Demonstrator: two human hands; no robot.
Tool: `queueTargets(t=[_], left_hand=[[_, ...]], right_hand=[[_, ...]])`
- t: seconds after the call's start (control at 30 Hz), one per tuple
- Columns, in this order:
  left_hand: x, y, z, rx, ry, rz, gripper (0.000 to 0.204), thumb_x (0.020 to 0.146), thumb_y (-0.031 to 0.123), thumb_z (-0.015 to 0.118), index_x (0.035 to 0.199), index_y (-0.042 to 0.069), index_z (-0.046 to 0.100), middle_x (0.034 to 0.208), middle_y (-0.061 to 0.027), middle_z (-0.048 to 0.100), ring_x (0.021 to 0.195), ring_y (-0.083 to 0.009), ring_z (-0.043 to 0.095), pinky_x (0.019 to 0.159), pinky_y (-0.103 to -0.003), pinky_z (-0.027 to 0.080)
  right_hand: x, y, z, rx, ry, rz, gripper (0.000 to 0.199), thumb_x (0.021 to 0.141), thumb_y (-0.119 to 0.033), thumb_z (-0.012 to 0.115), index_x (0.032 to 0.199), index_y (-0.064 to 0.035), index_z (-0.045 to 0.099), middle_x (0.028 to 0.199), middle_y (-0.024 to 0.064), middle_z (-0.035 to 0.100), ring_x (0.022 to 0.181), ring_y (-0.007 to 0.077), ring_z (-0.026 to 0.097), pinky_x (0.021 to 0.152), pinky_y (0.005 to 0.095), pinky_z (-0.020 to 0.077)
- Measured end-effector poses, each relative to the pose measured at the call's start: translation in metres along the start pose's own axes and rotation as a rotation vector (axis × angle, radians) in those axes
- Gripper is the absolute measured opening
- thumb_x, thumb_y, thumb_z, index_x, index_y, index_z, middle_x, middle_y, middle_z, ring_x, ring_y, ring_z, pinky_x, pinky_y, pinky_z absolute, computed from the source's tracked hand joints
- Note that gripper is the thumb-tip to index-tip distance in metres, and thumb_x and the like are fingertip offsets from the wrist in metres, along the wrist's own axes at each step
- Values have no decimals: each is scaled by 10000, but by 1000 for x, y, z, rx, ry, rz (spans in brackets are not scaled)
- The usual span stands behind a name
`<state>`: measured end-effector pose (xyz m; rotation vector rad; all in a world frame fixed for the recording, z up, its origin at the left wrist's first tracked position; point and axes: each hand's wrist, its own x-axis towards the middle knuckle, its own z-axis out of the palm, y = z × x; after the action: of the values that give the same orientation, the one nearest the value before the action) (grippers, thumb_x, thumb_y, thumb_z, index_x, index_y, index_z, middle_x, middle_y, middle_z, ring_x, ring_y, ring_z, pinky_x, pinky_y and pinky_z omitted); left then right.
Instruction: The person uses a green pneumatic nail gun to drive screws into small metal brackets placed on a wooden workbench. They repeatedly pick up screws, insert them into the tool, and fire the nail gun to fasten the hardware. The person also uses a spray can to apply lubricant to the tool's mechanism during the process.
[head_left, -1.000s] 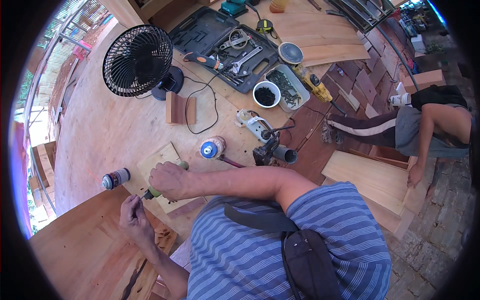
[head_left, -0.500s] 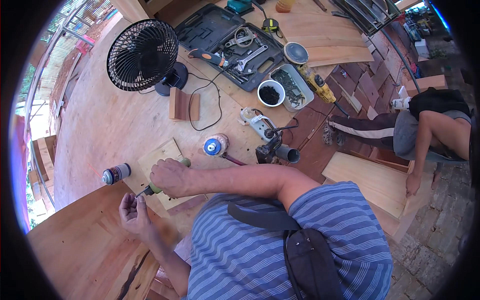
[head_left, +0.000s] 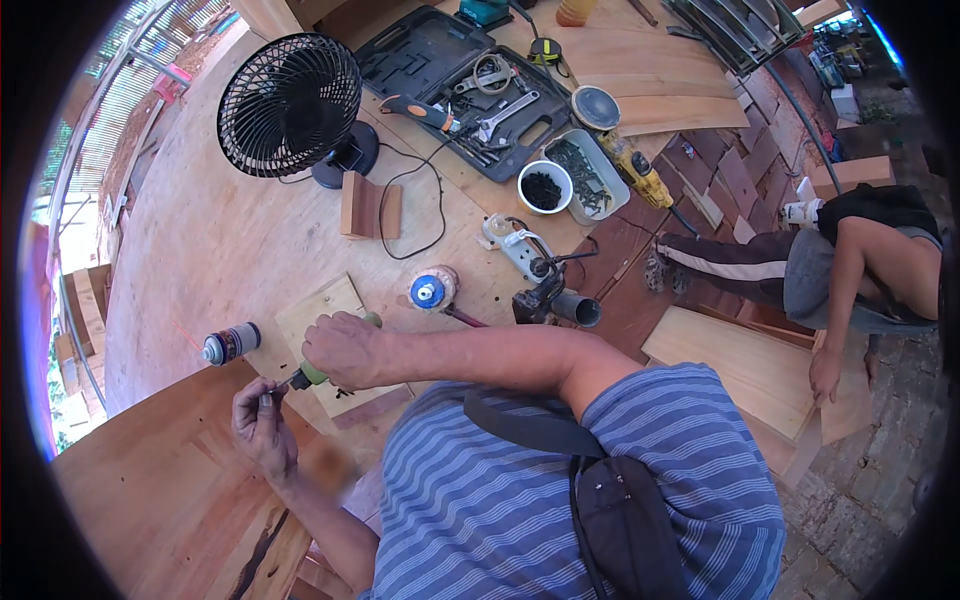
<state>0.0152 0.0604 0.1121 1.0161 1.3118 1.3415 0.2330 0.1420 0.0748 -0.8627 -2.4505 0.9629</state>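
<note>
My right hand [head_left: 345, 350] is closed around a green power drill [head_left: 312, 376], of which only the chuck end and a bit of the rear show. My left hand [head_left: 258, 420] pinches something small at the drill's tip, fingers curled; the item itself is too small to make out. Both hands hover over a small plywood square [head_left: 320, 312] lying on the large wooden floor sheet. A dark spray can [head_left: 230, 343] lies on its side just left of the hands.
A black fan [head_left: 290, 105] stands at the back, wood blocks [head_left: 368, 208] beside it. An open tool case [head_left: 470, 90], a cup of dark screws [head_left: 545, 187], a power strip [head_left: 520, 250] and a blue disc tool [head_left: 430, 292] lie nearby. Another person [head_left: 850, 270] crouches at right by boards.
My left hand has risen to meet the drill's tip. The right hand keeps its hold on the drill, almost unmoved.
</note>
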Motion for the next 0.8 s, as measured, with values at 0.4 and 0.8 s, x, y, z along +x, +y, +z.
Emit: queueTargets(t=[0.4, 0.8], left_hand=[[-4, 9, 40, -10, 486, -216, 152, 931, 88, 697, 1030, -8, 633, 902, -131, 710, 655, -133, 647, 565, -238, 559], [3, 19, 51, 412, 365, -109, 198, 919, 53, 700, 1075, -58, 648, 888, -67, 683, 670, -80, 605, 564, -206, 502]], right_hand=[[0, -2, 6, -66, 49, 6, 224, 724, -120, 653, 895, 25, 658, 895, 172, 638, 869, 328, 636, 765, 436, 523], [-2, -9, 2, -108, 62, 1, 189, 729, -111, 659, 873, 1, 708, 891, 171, 668, 858, 328, 661, 734, 422, 535]])
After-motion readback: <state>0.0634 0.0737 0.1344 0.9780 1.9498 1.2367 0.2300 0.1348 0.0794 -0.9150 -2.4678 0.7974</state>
